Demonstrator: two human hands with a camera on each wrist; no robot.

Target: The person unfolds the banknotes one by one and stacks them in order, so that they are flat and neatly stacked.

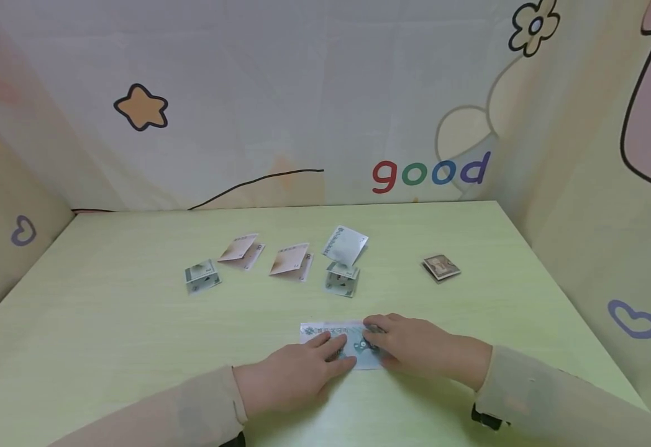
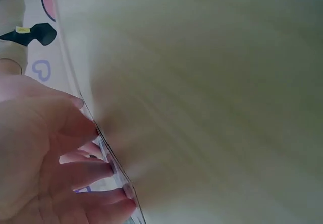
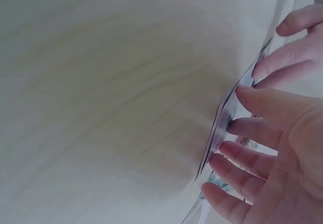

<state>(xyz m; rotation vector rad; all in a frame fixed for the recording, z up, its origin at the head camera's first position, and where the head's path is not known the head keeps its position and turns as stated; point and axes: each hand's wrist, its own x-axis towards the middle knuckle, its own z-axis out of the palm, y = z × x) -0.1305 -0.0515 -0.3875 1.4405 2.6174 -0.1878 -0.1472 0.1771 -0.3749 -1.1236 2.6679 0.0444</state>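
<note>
A light-blue printed banknote [image 1: 368,358] lies on the table near its front, under both hands. My left hand [image 1: 292,377] rests its extended fingertips on the note's left and middle part. At the right end, my right hand [image 1: 423,347] touches the note with its fingers spread and only slightly bent, hiding that end. Seen low from the right wrist, the banknote [image 3: 230,107] shows a double edge lifted a little off the table, with the fingertips along its top. The left wrist view shows the note's thin edge [image 2: 120,169] below the left fingertips.
Beyond the hands stand folded notes: a green one [image 1: 202,277], two pinkish ones [image 1: 241,248] [image 1: 291,259], a pale one [image 1: 345,244] and another green one [image 1: 341,280]. A small folded brown note [image 1: 441,267] lies to the right. Printed cloth walls [image 1: 247,112] enclose the table.
</note>
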